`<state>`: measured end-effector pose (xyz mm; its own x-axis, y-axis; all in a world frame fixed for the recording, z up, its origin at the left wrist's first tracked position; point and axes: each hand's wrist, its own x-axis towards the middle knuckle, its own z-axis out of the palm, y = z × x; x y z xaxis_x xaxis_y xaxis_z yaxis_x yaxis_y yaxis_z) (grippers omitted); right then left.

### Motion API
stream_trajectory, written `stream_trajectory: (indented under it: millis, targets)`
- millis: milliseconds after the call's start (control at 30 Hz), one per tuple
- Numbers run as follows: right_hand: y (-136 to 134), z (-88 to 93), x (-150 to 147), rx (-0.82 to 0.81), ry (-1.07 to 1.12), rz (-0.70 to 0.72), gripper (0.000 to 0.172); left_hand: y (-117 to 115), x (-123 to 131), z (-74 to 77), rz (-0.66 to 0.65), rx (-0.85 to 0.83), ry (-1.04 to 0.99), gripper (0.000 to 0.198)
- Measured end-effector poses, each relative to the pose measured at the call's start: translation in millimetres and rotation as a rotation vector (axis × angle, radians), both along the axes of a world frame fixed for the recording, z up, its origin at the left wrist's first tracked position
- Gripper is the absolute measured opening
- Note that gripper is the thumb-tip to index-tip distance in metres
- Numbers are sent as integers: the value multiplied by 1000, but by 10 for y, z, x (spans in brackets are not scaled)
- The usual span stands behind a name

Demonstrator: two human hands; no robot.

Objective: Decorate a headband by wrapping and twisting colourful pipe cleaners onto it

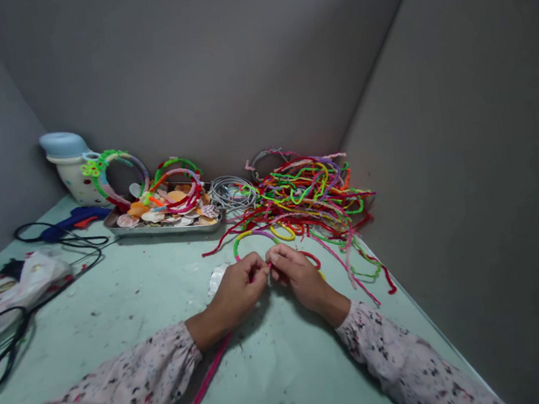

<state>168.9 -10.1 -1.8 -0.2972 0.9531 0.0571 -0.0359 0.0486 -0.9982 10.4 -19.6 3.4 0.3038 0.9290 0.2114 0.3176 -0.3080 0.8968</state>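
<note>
Just beyond left hand (242, 286), multicoloured hoop (254, 232)

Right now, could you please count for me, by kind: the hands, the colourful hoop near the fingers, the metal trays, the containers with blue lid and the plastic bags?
Left hand and right hand: 2
Colourful hoop: 1
Metal tray: 1
Blue-lidded container: 1
Plastic bag: 1
Total: 6

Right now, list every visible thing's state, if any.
Left hand: pinching
Right hand: pinching
Near headband: wrapped, partly hidden
Pink strand: partly hidden
Rear headbands: wrapped
Tray: holding shells
Fuzzy strands: tangled
Wire hoops: overlapping
Glue gun: lying down
Bag: crumpled
Black cord: looped
Container: lid on
</note>
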Motion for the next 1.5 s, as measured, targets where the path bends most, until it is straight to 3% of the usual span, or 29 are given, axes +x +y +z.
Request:
stream_trajectory:
  millis: [133, 267, 467, 700, 833, 933, 1100, 1233, 1333, 1500]
  targets:
    - [-8, -2, -70, -173, 307, -1, 21, 2, 17, 11, -35, -34, -90, 20]
    - [-24, 23, -110, -257, 431, -23, 18, 6, 27, -5, -37, -63, -153, 21]
    - [18, -28, -78, -228, 322, -32, 15, 17, 7, -22, -32, -90, -186, 19]
    - [77, 73, 92, -21, -54, -90, 24, 36, -23, -72, 9, -85, -87, 14]
    - [48, 128, 115, 128, -271, -36, 16, 9, -19, -58, 2, -83, -41, 11]
    - [33, 106, 84, 99, -206, -33, 16, 1, -10, -36, -6, -62, -33, 13]
    - [17, 68, 2, -159, 231, -5, 21, 30, 7, -18, -72, -49, -120, 17]
    - [6, 47, -40, -275, 426, -13, 19, 46, 9, -12, -109, -106, -225, 20]
    - [15, 23, -37, -271, 416, -9, 20, 51, -5, -26, -105, -176, -261, 21]
    - [57, 18, 34, -130, 96, -39, 23, 57, -39, -83, -23, -243, -249, 17]
